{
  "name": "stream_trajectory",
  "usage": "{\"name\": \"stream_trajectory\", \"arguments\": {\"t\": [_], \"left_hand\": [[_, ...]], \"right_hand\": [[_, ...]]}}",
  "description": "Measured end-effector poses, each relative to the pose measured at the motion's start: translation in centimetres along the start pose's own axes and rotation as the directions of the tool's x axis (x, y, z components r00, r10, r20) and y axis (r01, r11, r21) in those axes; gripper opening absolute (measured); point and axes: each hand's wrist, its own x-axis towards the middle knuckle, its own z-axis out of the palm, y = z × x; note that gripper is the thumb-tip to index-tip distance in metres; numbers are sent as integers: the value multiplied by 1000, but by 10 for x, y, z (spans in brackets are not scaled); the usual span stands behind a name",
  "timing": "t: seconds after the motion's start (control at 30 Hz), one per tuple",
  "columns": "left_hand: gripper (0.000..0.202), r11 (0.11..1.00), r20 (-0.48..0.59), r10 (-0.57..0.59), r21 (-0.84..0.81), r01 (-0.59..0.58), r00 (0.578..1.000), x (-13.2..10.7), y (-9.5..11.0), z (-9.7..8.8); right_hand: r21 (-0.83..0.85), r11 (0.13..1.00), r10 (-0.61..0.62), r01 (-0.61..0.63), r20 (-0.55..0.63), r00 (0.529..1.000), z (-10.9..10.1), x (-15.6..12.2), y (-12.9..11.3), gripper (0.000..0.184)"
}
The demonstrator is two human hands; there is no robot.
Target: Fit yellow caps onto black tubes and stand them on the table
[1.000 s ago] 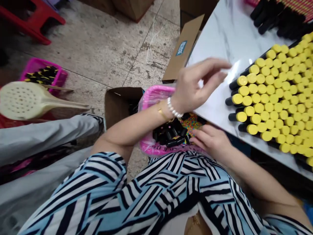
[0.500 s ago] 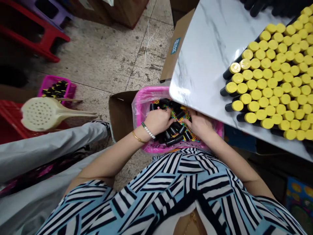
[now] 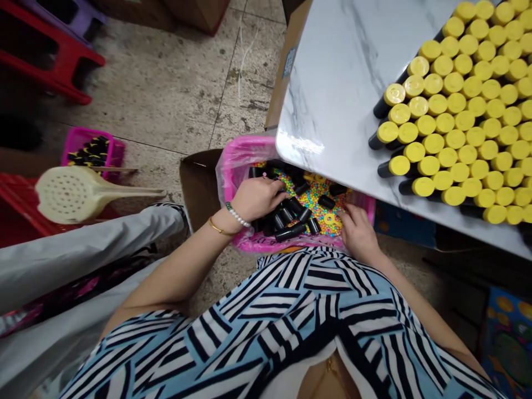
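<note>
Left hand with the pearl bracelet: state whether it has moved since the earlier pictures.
Yes: the left hand moved from over the marble table top down into the pink tray.

Pink plastic tub (image 3: 249,151), lined with a clear plastic bag (image 3: 221,176), holds a bed of small multicoloured beads (image 3: 320,202). Glossy black cylindrical tubes (image 3: 291,210) lie heaped on the beads, mostly left and far, on their sides at mixed angles. One longer black tube (image 3: 290,232) lies along the near side. Two separate black tubes (image 3: 326,201) sit right of the heap, toward the far rim.
</note>
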Motion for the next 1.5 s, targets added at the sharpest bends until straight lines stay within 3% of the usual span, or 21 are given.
{"name": "stream_trajectory", "arguments": {"t": [0.13, 0.23, 0.3, 0.4, 0.5, 0.6, 0.73, 0.83, 0.93, 1.03, 1.1, 1.17, 1.27, 1.37, 1.5], "left_hand": [[45, 997, -89, -50, -56, 45, 995, 3, 27, -12], [40, 999, -151, -19, -35, 14, 988, 19, 53, -18], [32, 1000, -144, 22, -16, -25, 989, 34, 66, -17], [23, 990, -102, 144, 6, -144, 984, 52, 77, -11], [25, 952, -64, 306, 18, -306, 950, 58, 86, -4], [26, 922, -22, 382, -52, -383, 924, 57, 91, 1], [31, 882, -29, 301, -371, -290, 953, 53, 83, 3], [37, 741, -60, 242, -633, -224, 968, 47, 73, 0], [38, 625, -127, 232, -740, -248, 964, 41, 65, -5], [37, 485, -148, 261, -834, -263, 954, 39, 61, -5], [39, 361, -116, 283, -907, -217, 952, 38, 60, -3], [40, 285, -101, 276, -941, -182, 956, 36, 61, -3], [38, 295, -217, 242, -912, -285, 946, 30, 63, -14], [33, 350, -426, 195, -811, -469, 883, 26, 65, -38], [32, 412, -580, -41, -752, -515, 814, 28, 62, -64]], "right_hand": [[-64, 994, 94, -85, 158, 983, -7, 15, -17, 27], [-55, 998, 45, -32, 242, 969, -10, 29, -24, 18], [42, 999, 21, -31, 221, 975, -12, 33, -24, 15], [189, 976, 81, -106, 135, 988, -17, 31, -15, 18], [273, 951, 137, -147, 54, 989, -21, 21, -2, 21], [336, 931, 143, -140, 15, 990, -21, 10, 6, 23], [458, 883, 129, -102, -29, 991, -22, 6, 5, 22], [513, 851, 160, -115, -45, 986, -27, 9, 4, 21], [566, 801, 230, -195, 10, 973, -30, 11, 7, 25], [736, 597, 319, -320, 149, 936, -28, 13, 10, 43], [831, 414, 325, -372, 246, 913, -27, 14, 9, 41], [859, 333, 334, -388, 278, 901, -31, 14, 5, 34], [859, 342, 343, -382, 264, 901, -48, 13, -7, 27], [880, 336, 268, -336, 253, 930, -74, 15, -25, 22], [896, 389, 241, -214, 125, 962, -101, 31, -44, 19]]}}
